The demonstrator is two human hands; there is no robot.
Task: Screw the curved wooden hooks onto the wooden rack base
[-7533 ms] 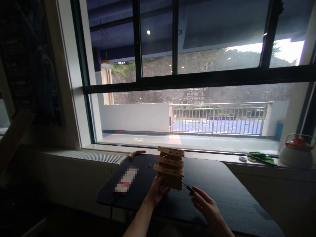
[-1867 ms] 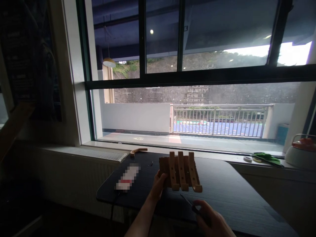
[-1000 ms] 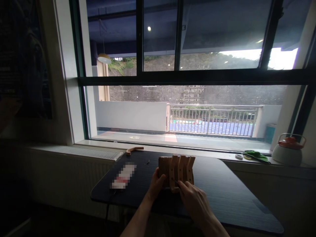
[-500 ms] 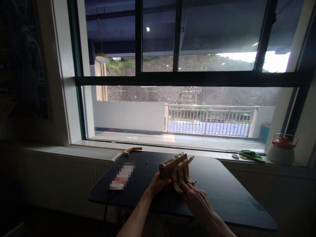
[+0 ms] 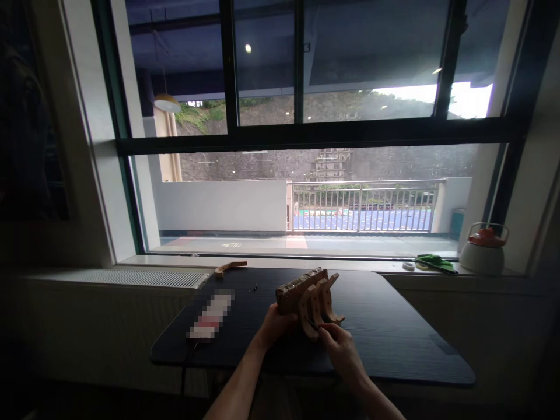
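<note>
A rough, bark-edged wooden block [image 5: 301,288] is tilted up over the near half of the table, held at its left end by my left hand [image 5: 276,326]. Three curved wooden hooks [image 5: 308,315] with small dark holes stand in a row along its right side. Closed in a pinch, my right hand [image 5: 338,344] is at the lower part of the nearest hook. A thin dark sliver shows by its fingertips, too small to name. Another curved wooden hook [image 5: 230,267] lies loose at the table's back left edge, with tiny dark pieces [image 5: 256,286] nearby.
The dark table [image 5: 385,338] stands against the windowsill. On its left lies a blurred-out oblong item [image 5: 210,316], and a cable [image 5: 184,373] hangs over the edge there. A kettle [image 5: 482,254], a green cloth-like item [image 5: 435,262] and a white ring [image 5: 408,266] rest on the sill.
The view has shifted slightly, so the whole scene sits a bit further left. Both hands keep their places on the block and hook, and the block's angle has turned a little.
</note>
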